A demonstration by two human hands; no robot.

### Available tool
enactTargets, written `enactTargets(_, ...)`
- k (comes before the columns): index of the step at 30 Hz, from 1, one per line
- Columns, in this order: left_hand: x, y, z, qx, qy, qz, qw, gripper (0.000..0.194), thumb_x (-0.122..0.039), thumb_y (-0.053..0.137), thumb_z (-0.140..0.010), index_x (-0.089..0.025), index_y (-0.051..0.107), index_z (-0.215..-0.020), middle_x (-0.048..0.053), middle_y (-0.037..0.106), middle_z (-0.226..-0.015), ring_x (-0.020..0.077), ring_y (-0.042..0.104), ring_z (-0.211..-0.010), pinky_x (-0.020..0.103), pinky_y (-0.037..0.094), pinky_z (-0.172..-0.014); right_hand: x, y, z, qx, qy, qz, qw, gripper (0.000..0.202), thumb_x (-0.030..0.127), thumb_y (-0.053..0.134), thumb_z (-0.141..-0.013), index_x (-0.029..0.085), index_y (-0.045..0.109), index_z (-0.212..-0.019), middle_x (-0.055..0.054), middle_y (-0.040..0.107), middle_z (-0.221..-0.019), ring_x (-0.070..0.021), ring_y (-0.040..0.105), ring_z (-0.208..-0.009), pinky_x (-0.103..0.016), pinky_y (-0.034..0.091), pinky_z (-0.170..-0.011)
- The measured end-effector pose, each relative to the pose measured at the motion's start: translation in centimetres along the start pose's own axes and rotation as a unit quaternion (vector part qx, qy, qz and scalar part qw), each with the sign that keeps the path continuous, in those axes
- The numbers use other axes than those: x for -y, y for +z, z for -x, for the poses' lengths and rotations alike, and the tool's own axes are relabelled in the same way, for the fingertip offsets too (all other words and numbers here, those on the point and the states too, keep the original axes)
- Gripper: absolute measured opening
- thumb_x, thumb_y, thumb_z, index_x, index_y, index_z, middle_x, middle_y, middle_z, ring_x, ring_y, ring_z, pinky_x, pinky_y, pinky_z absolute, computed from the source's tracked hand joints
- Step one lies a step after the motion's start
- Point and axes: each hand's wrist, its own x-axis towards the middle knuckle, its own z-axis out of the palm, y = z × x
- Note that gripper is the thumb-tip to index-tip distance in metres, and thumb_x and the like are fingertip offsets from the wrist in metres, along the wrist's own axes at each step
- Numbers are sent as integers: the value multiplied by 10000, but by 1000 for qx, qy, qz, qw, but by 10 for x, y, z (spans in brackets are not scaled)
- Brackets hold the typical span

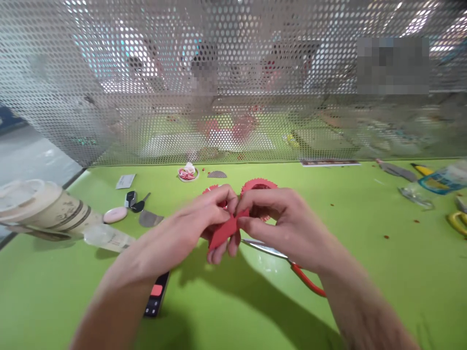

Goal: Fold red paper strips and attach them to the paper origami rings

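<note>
A small red piece of flat sheet material (223, 232), felt or leather by its look, is pinched between both hands above the green table. My left hand (197, 218) grips it from the left, with some fingers curled underneath. My right hand (275, 218) closes thumb and fingertips on its upper right end. Behind my fingers lies a red ring-shaped piece with a zigzag edge (257, 183), partly covered by my right hand. Another red zigzag-edged piece (210, 188) shows just past my left hand. Scissors with orange handles (308, 282) lie under my right hand and wrist.
A perforated metal screen (233, 126) stands along the back; people show dimly behind it. On the left are a paper cup (60, 206), a clear bottle (107, 238), keys (138, 204) and a phone (155, 301). At right lie a bottle with a blue label (443, 177) and yellow-handled scissors (456, 223).
</note>
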Motion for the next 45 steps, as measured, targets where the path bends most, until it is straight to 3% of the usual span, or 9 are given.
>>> enactTargets(4,6,5,-6,-56,18,-3,998,196,-359,488,-1066,-264,633,-975,5,598,-804,212,564,-761,369,481,-755,-6,1,-3,-27,-2,12,1000,206,36,632,-851,201,718,-764,45,640,-713,-105,502,-628,-251,403,-575)
enactTargets(10,7,4,-14,-40,30,16,999,253,-339,465,-1104,-255,487,-866,-22,516,-773,170,448,-710,328,385,-672,-10,3,-5,-59,-22,36,997,194,51,656,-877,199,720,-770,58,595,-694,-92,487,-621,-238,385,-566)
enactTargets(16,3,1,-14,-44,25,18,999,213,-308,464,-1105,-250,489,-902,-45,419,-775,139,366,-670,298,322,-624,-10,3,-3,-67,-26,51,996,140,101,697,-899,205,754,-825,47,640,-721,-100,517,-628,-242,400,-561)
enactTargets(22,0,2,-16,-34,32,17,999,198,-285,443,-1098,-246,464,-905,-52,398,-776,130,359,-670,291,321,-637,-11,6,-4,-59,-35,24,997,143,97,700,-900,208,763,-834,42,687,-747,-102,589,-655,-232,441,-588)
enactTargets(31,-3,5,-17,-37,46,-6,998,174,-251,441,-1058,-254,459,-885,-41,433,-802,155,434,-739,305,359,-661,-17,9,-6,-86,-48,80,992,174,43,674,-849,199,706,-777,56,622,-717,-90,515,-628,-227,403,-568)
enactTargets(37,0,5,-21,-44,50,-7,998,141,-244,447,-1032,-255,483,-896,-26,515,-849,168,522,-789,315,423,-706,-20,9,-7,-88,-44,77,992,164,47,667,-839,192,687,-766,45,646,-733,-96,543,-629,-231,420,-575)
enactTargets(45,-2,1,-18,-69,33,-6,997,102,-245,477,-1011,-262,499,-913,-28,508,-854,166,530,-781,302,455,-706,-21,16,-7,-103,-94,153,978,168,48,653,-847,192,662,-761,36,624,-710,-109,517,-619,-256,407,-573)
